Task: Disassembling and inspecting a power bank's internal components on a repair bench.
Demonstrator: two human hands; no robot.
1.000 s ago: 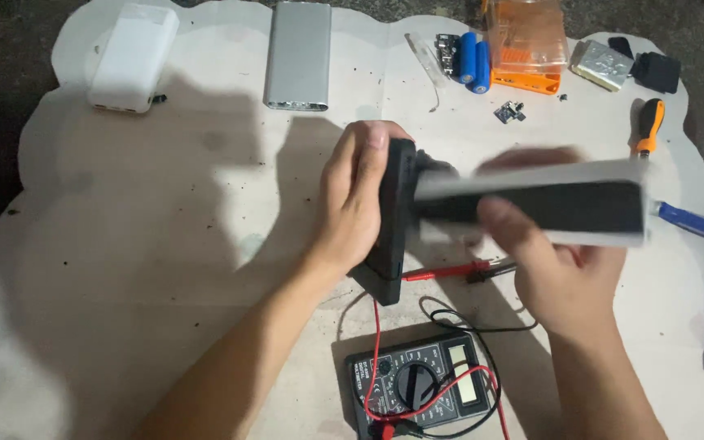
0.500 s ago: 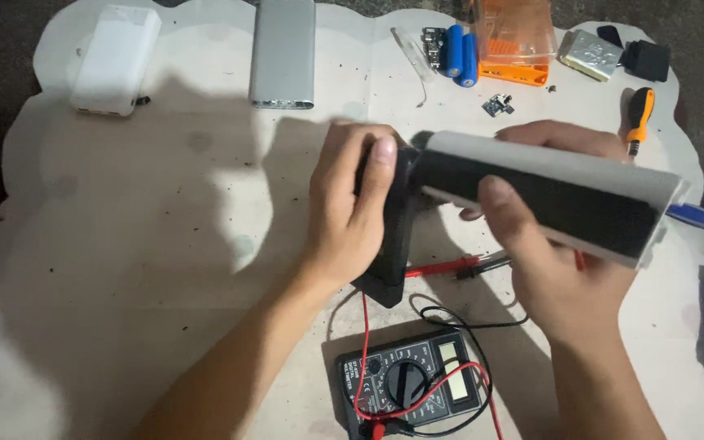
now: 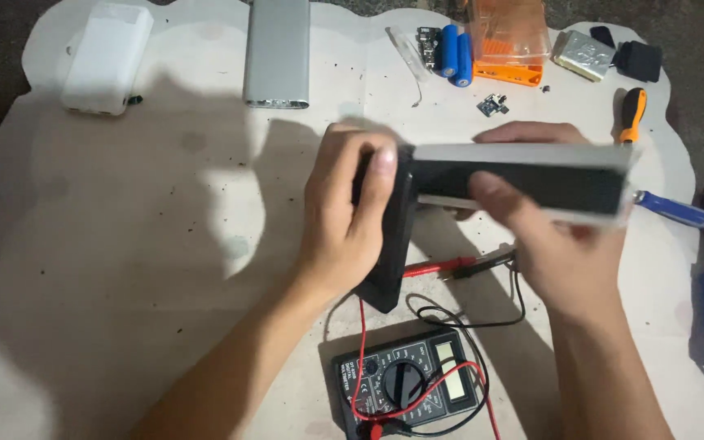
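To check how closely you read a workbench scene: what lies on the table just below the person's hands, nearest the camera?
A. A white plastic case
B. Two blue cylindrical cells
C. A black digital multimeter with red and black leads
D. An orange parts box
C: the black digital multimeter sits at the near table edge, below the left hand and right hand, its leads looping over it.

Above the multimeter (image 3: 407,383), the left hand (image 3: 345,220) grips a black panel (image 3: 393,236) on edge while the right hand (image 3: 560,244) holds a grey case (image 3: 523,179) against its top.
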